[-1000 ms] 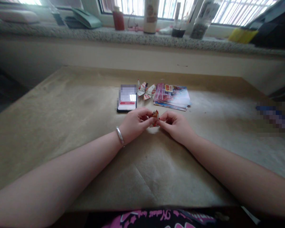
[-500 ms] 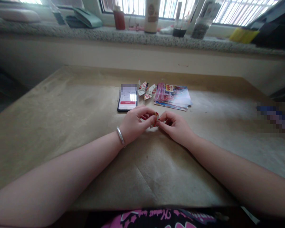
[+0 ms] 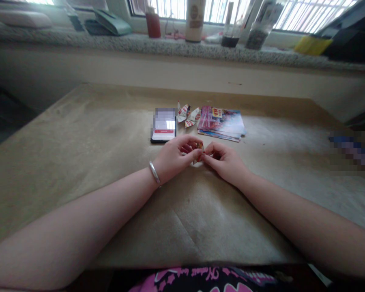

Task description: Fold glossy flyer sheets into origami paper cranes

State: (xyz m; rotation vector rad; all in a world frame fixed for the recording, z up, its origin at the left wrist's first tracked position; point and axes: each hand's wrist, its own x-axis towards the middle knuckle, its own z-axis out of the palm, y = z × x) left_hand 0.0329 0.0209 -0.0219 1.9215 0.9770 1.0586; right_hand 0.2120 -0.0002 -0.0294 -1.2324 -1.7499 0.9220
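Between my fingertips is a small piece of folded paper (image 3: 198, 157), white with red and yellow print, mostly covered by the fingers. My left hand (image 3: 179, 156) pinches it from the left, thumb in front and fingers curled over the top. From the right, my right hand (image 3: 226, 162) grips its other edge between thumb and forefinger. Just beyond the hands, folded paper pieces (image 3: 188, 116) with similar red-and-white print lie together in a star-like shape. A phone (image 3: 163, 132) with a lit screen lies to their left, and a stack of printed sheets (image 3: 222, 121) to their right.
The tan-covered table (image 3: 109, 134) reaches to the wall under the window. Bottles, including a red one (image 3: 153, 24), and a green case (image 3: 112, 22) stand on the stone sill (image 3: 170, 46). A blurred blue object (image 3: 353, 152) is at the table's right edge.
My left fingers have shifted slightly over the folded paper, which has turned a little. My right hand holds nearly the same position.
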